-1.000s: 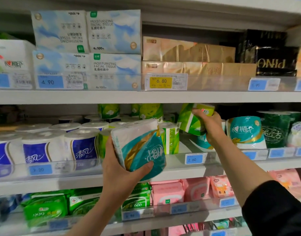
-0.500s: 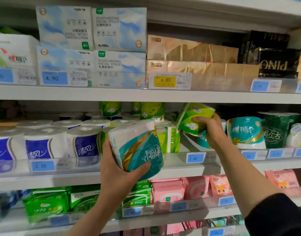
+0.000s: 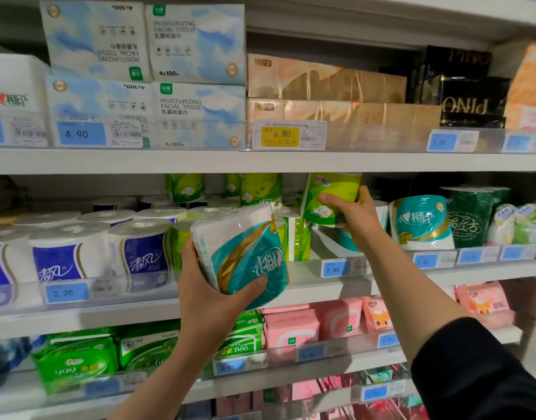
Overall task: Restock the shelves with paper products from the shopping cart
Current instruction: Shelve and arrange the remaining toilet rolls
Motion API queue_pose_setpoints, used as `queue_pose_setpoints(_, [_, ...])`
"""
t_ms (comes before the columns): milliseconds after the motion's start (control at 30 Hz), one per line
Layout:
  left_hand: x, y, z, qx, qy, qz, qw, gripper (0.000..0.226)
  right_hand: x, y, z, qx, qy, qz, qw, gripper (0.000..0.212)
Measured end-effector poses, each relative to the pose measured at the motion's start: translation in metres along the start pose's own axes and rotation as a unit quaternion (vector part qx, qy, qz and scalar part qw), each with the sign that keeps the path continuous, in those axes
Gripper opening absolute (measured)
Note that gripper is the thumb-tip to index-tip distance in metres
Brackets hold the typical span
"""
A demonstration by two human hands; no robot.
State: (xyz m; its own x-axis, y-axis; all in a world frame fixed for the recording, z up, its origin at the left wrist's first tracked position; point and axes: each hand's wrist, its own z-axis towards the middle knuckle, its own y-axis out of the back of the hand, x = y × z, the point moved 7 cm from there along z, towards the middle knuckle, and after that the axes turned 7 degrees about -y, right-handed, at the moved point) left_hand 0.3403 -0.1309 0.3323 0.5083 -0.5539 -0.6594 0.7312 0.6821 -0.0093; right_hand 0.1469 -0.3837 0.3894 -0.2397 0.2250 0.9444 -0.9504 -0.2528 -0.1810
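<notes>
A person faces store shelves stocked with paper goods. The left hand (image 3: 209,295) holds a teal-and-white roll pack (image 3: 241,256) in front of the middle shelf (image 3: 315,286); the grip is closed around it, thumb across the lower front, fingers hidden behind the pack, which tilts to the right. The right hand (image 3: 356,215) reaches higher and further in, its grip closed on a green roll pack (image 3: 328,197) held up just under the upper shelf (image 3: 260,160), above the middle shelf's rolls. The palm covers the green pack's lower right side. Behind the right wrist a teal roll (image 3: 347,239) is mostly hidden. Blue-labelled rolls (image 3: 57,259) stand to the left, another teal pack (image 3: 421,222) to the right. The price tag (image 3: 334,268) reads 2.60; tags further right are too blurred to read. A dark sleeve (image 3: 478,374) is cut off at the lower right corner.
</notes>
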Motion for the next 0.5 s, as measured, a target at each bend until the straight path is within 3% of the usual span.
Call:
queue_pose_setpoints(100, [-0.005, -0.003, 0.002, -0.003, -0.004, 0.000, 1.000, 0.100, -0.004, -0.001, 0.000, -0.016, 0.016, -0.005, 1.000, 0.065])
queue_pose_setpoints(267, [-0.007, -0.001, 0.002, 0.003, -0.006, 0.002, 1.000, 0.095, -0.007, -0.003, 0.004, 0.027, -0.002, 0.063, 0.998, 0.055])
queue_pose_setpoints(367, [-0.003, 0.003, 0.004, -0.004, 0.004, -0.012, 1.000, 0.088, -0.008, -0.005, 0.004, 0.004, 0.016, 0.054, 0.998, 0.055])
queue_pose_setpoints(500, [0.003, 0.010, 0.006, -0.018, 0.004, -0.017, 1.000, 0.095, -0.005, -0.005, -0.001, -0.045, 0.029, 0.007, 0.999, 0.067])
